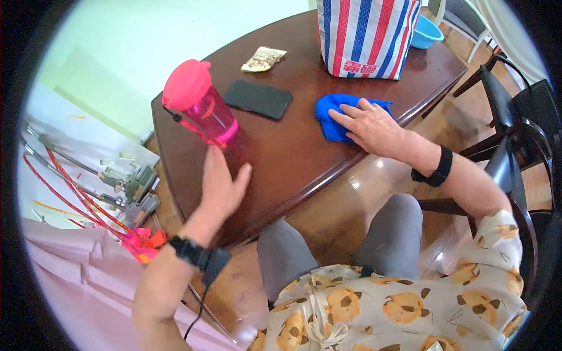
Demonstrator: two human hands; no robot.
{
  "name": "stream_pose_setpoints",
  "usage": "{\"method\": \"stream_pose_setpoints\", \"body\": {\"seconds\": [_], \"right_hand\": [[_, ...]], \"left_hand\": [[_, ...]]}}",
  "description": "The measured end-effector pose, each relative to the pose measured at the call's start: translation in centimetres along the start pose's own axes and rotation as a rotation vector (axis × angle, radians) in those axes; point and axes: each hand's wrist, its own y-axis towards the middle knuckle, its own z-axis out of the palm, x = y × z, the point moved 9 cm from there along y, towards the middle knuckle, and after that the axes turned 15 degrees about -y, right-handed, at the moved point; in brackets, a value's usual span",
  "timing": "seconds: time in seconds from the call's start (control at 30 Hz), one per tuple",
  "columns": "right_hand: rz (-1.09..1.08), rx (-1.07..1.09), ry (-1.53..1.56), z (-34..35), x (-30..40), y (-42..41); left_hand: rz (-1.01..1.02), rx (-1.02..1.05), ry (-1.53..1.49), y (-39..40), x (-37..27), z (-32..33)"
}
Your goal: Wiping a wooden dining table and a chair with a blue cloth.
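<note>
On a dark brown wooden table (281, 162), my right hand (373, 127) presses on a bunched blue cloth (331, 118) near the front edge. My left hand (226, 180) is by the base of a pink translucent bottle (210, 112) with a pink lid and a strap; its thumb is spread and its fingertips are partly out of sight behind or at the bottle's foot, so contact is unclear. Behind the bottle and to its right lies a black smartphone (259, 100). Farther back is a small flat packet (263, 59), pale with brown patches.
A striped woven bag (366, 39) stands at the back right, with a light blue basin (426, 33) behind it. Dark chairs (505, 127) stand to the right. Left of the table are red cords (72, 184) and a pink cloth (88, 281).
</note>
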Motion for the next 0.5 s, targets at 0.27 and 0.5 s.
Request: {"method": "stream_pose_setpoints", "body": {"seconds": [0.27, 0.5], "right_hand": [[0.018, 0.17, -0.023, 2.6, -2.5, 14.2], [0.003, 0.213, 0.114, 4.5, -0.9, 23.3]], "left_hand": [[0.171, 0.276, 0.076, -2.1, -7.4, 1.7], [0.152, 0.299, 0.052, -2.0, -7.7, 2.2]]}}
